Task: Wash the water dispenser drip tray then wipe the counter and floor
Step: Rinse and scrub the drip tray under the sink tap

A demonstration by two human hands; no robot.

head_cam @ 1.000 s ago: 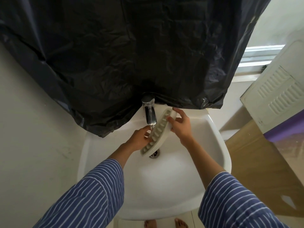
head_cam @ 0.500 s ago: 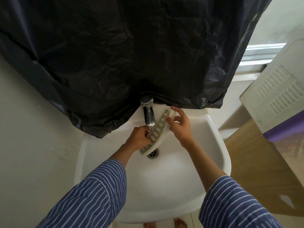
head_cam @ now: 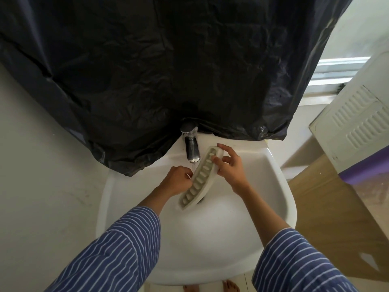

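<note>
Under running faucet, unlabelled drip tray between both hands.

You have nothing to read here: no lettering, brand mark, number or sign shows on any surface in your view. The drip tray, the chrome tap, the white basin, the black plastic sheet and the white louvred panel all appear unmarked.
</note>
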